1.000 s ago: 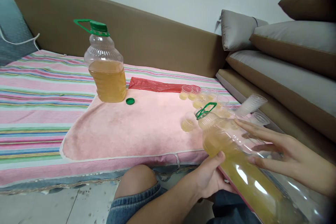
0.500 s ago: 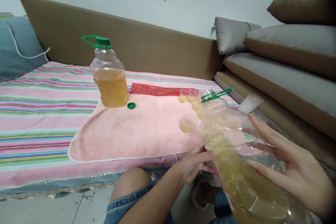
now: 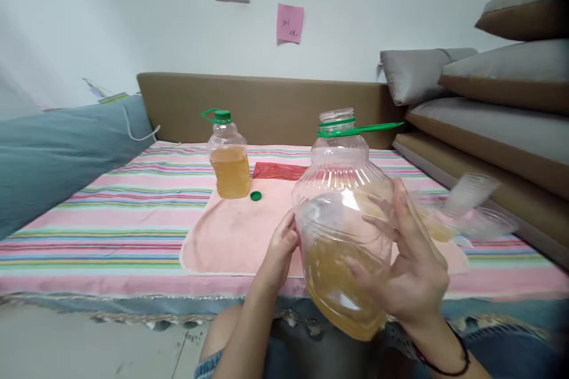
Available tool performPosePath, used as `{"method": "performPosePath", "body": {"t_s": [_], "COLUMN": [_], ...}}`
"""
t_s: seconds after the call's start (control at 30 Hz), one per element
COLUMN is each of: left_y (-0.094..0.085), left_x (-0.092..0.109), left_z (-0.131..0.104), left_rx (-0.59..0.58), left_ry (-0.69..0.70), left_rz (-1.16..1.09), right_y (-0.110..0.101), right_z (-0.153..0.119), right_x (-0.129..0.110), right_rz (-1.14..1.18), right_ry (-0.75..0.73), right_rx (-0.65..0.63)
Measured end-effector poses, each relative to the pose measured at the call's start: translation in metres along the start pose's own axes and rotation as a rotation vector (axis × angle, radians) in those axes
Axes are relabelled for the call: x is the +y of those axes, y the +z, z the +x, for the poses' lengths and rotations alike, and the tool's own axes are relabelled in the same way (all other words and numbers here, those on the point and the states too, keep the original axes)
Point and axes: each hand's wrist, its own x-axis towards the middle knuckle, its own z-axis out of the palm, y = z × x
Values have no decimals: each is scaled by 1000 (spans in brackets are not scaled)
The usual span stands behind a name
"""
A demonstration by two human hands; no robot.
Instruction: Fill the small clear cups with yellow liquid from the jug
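Note:
A large clear bottle (image 3: 347, 231) with yellow liquid hangs in the air before me, nearly upright, its mouth uncapped and a green handle ring at the neck. My left hand (image 3: 282, 246) holds its left side, the fingers partly hidden behind it. Around its right side wraps my right hand (image 3: 413, 266). A second bottle (image 3: 232, 172), green-capped and part full, stands on the pink cloth (image 3: 226, 237), with a loose green cap (image 3: 255, 196) beside it. Right of the held bottle, small clear cups (image 3: 440, 228) with yellow liquid are partly hidden.
Stacked clear cups (image 3: 472, 194) lie at the right near grey-brown cushions (image 3: 502, 130). A red plastic strip (image 3: 280, 171) lies behind the cloth. A brown headboard (image 3: 267, 109) stands at the back, with a blue padded piece (image 3: 66, 154) at the left.
The held bottle has swung from a tilt towards the left to nearly upright and moved left, both hands still on it. The camera view has shifted and levelled.

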Motion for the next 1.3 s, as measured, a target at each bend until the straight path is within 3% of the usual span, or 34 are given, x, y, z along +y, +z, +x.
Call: {"method": "performPosePath", "body": {"t_s": [0.1, 0.27, 0.33, 0.4, 0.6, 0.8, 0.93, 1.1, 1.2, 1.3], "left_y": [-15, -45, -55, -60, -60, -51, -47, -48, -51, -49], "left_x": [13, 31, 37, 42, 46, 48, 50, 46, 41, 36], "left_z": [-3, -10, -15, -19, -22, -20, -18, -15, -14, -13], "left_rx": [285, 933, 1090, 1170, 1264, 1215, 1253, 1272, 1233, 1225], "left_ry": [53, 172, 230, 257, 250, 262, 261, 293, 340, 458], "left_rz": [-25, 97, 154, 203, 229, 146, 124, 185, 283, 426], "right_y": [43, 117, 146, 174, 240, 270, 276, 273, 263, 239], "right_z": [2, 6, 5, 2, -10, -13, -16, -21, -20, -16], "right_x": [0, -2, -2, 0, 5, -9, -12, -9, -13, -14], "right_rz": [12, 87, 118, 169, 300, 391, 349, 335, 310, 275], "right_ry": [-68, -107, -100, -73, -14, -47, -148, -96, -73, -95], "right_rx": [53, 107, 121, 121, 126, 168, 197, 133, 44, -68]}}
